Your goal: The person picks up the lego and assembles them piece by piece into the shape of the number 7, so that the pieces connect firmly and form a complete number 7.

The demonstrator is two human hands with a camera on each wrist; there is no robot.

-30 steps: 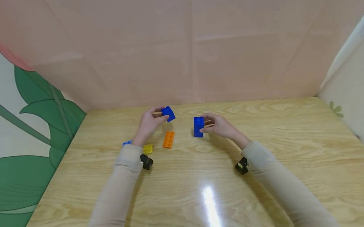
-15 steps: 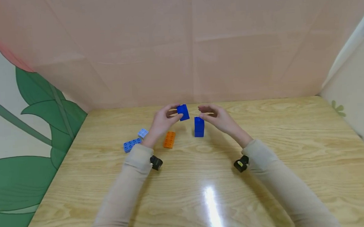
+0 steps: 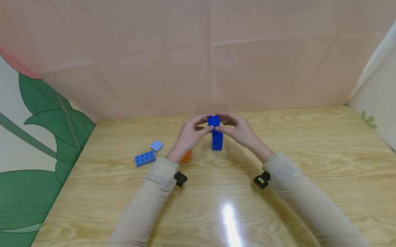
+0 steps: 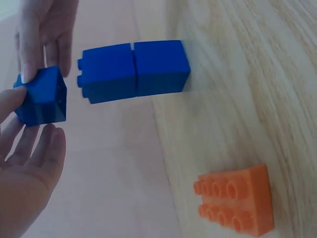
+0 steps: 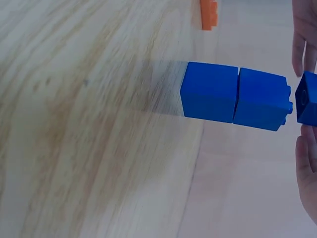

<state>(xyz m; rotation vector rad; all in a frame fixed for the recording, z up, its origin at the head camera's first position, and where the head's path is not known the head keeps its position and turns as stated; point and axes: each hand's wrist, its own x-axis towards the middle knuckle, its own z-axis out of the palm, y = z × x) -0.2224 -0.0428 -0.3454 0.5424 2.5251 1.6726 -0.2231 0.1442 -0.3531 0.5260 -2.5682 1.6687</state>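
A square blue toy brick [image 3: 213, 120] is held in the air between both hands. My left hand [image 3: 190, 134] pinches it from the left, thumb in front and fingers behind. My right hand [image 3: 237, 130] grips it from the right, its thumb pressed on the near face. Just below stands an upright stack of two blue bricks [image 3: 217, 141], its studs facing up. A narrow gap between the held brick [image 4: 43, 99] and the blue stack [image 4: 133, 69] shows in the left wrist view. The right wrist view has the same gap above the stack [image 5: 235, 96].
An orange brick [image 3: 186, 156] lies on the wooden table [image 3: 285, 141], partly behind the left wrist. Farther left are a blue eight-stud brick [image 3: 145, 158] and a small light-blue brick [image 3: 157, 146]. A pinkish cloth [image 3: 149, 74] hangs behind the table.
My left hand has carried its blue brick rightward to above the stack. My right hand has let go of the stack, risen, and taken hold of that brick too.
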